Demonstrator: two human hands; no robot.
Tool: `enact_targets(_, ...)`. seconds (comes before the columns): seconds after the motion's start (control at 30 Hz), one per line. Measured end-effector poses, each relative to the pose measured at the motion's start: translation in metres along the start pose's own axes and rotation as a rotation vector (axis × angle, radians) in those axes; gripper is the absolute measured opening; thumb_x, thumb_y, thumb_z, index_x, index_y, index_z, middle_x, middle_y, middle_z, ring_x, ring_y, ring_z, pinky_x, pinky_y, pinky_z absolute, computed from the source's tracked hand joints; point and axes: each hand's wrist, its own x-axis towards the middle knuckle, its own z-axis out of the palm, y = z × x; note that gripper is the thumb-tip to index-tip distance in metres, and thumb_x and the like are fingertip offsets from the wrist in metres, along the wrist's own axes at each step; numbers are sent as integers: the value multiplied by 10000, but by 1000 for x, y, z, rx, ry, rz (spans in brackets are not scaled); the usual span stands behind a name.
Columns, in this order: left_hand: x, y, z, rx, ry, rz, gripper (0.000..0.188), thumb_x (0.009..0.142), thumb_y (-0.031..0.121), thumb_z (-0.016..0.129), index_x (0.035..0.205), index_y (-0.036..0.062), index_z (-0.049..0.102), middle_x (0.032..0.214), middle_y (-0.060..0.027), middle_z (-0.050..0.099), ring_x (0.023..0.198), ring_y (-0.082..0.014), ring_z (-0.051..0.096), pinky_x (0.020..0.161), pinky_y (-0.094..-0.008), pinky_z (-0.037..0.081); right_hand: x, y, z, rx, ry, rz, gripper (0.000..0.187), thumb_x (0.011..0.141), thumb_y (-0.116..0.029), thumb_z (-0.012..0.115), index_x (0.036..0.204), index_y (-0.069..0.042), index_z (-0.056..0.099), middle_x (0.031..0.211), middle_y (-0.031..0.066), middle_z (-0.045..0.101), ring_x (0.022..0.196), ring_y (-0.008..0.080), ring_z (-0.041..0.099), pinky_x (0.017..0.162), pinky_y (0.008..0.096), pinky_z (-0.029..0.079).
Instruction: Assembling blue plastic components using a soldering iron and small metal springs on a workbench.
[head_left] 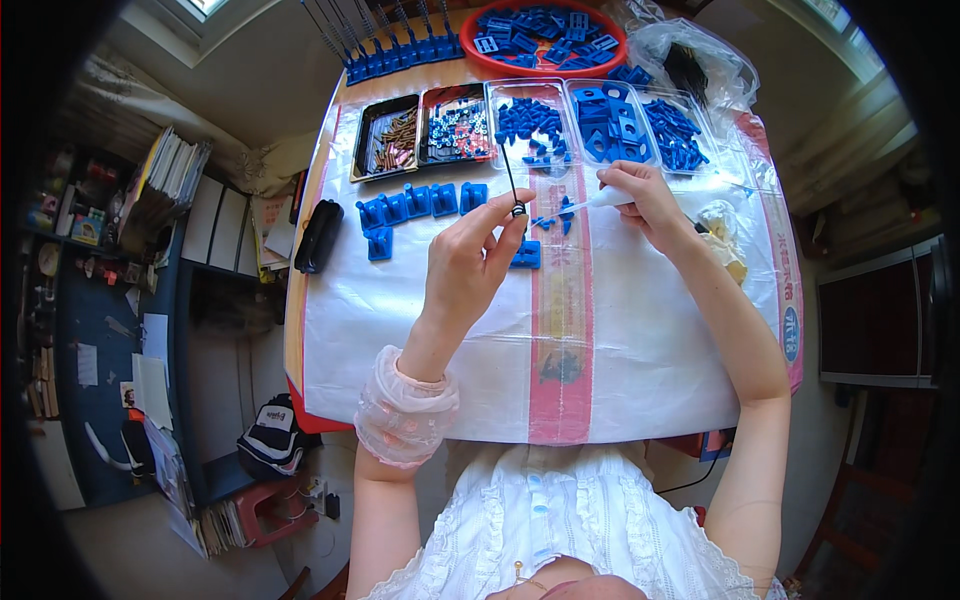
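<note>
Fingers of left hand [470,262] pinched on a thin black rod [511,178], mid-table, its ringed lower end at the fingertips.
Right hand [645,200] closes on a white tube [603,197] whose tip aims left at the rod's base. Blue clips [418,203] lie left, trays [530,125] beyond. Judged: hold the rod steady and upright, bring the tip just beside the ring, squeeze lightly.

Left hand [470,262] raised over the bench [400,330], pinching a thin black rod [511,178] with a small ring at its lower end between thumb and fingertips. Right hand [645,205] closed around a small white tube [600,198], tip toward the rod. Behind, clear trays [600,125] of blue plastic parts and a red bowl [545,38].
</note>
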Motion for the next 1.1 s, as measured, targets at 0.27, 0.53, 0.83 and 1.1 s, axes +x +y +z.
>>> enact_targets(0.27,0,1,0,-7,4,-1,255,942,126,702,1196,108,716,836,-79,736,485,-119,528,462,-282,419,-1,-2,-3,32,-35,22,169,945,-272,675,834,-145,668,651,-88,508,479,-12,318,427,197,181)
enact_targets(0.53,0,0,0,-1,6,6,258,942,122,700,1200,112,714,820,-69,726,478,-116,512,462,-282,410,-5,-4,-10,149,62,20,179,949,-316,693,920,-141,667,657,-82,498,502,-5,333,443,191,186)
enact_targets(0.83,0,2,2,-31,4,24,229,1000,85,631,1217,55,694,685,24,555,547,-32,406,486,-224,293,-18,-16,-49,556,-24,156,202,946,-291,728,953,-106,646,673,-60,447,522,15,316,431,190,197)
enact_targets(1.1,0,-1,2,-13,20,7,250,940,106,696,1189,111,718,856,-71,744,488,-114,520,460,-273,413,-18,-20,-51,822,37,55,285,947,-221,744,1054,-16,578,760,-1,470,618,33,385,474,170,316)
